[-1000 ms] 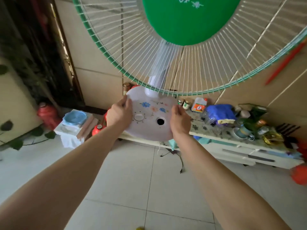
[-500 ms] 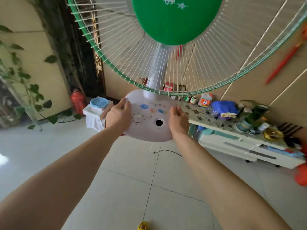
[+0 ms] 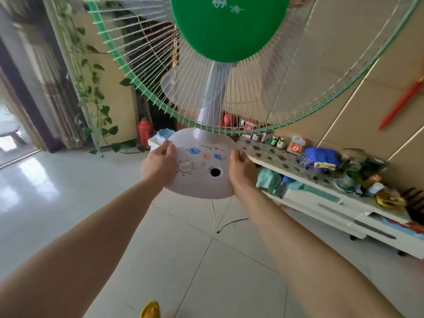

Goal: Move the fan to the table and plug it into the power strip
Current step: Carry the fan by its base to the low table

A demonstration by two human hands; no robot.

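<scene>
I hold a table fan (image 3: 202,175) in the air in front of me. It has a white round base with flower prints, a dial and a dark hole, a white neck, a wire grille with a green rim, and a green centre cap. My left hand (image 3: 158,166) grips the base's left edge and my right hand (image 3: 242,172) grips its right edge. The fan's thin cord (image 3: 223,221) hangs from under the base down to the tiled floor. No power strip is visible.
A low white cabinet (image 3: 344,203) along the right wall carries jars, a bottle, a blue cloth and other clutter. A red flask (image 3: 144,131) and a trailing vine (image 3: 96,106) stand at the back left near a doorway. A yellow slipper (image 3: 150,309) shows at the bottom.
The view has swung left and back from the cabinet, with both hands still on the fan's base. The doorway and vine have come into sight, and the cord trails across the floor.
</scene>
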